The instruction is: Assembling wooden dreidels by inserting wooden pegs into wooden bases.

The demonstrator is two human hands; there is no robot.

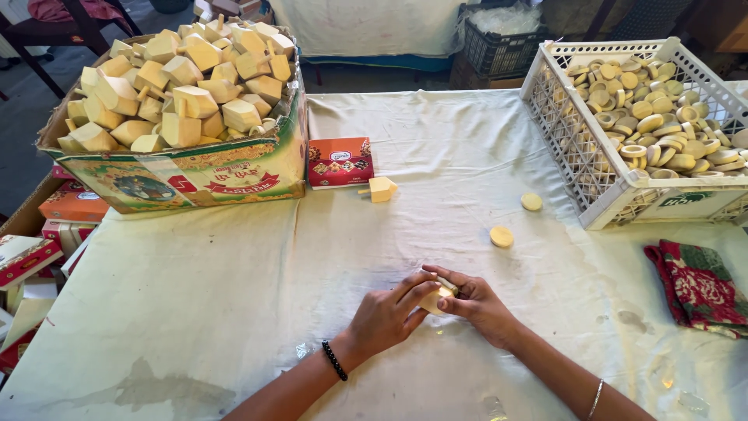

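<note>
A small pale yellow block (436, 296) sits pinched between two hands at the lower centre of the frame, just above a cream cloth-covered table (234, 296). The left hand (386, 316), a black bead bracelet (334, 360) on its wrist, curls its fingers over the block's near side; the right hand (477, 306), a thin silver bangle (596, 398) on its wrist, presses thumb and fingertips against the other side, so most of the block is hidden. Just above the hands, a round yellow disc (502, 236) lies on the cloth, with a second disc (531, 202) a little farther up and to the right. Toward the upper middle, a lone yellow block with a peg (381, 189) rests beside a small red printed box (340, 162). A large cardboard carton (187, 175) heaped with similar yellow blocks fills the upper left. A white plastic crate (592, 164) full of round discs stands at the upper right, and a folded red patterned cloth (697, 284) lies below it at the right edge.
</note>
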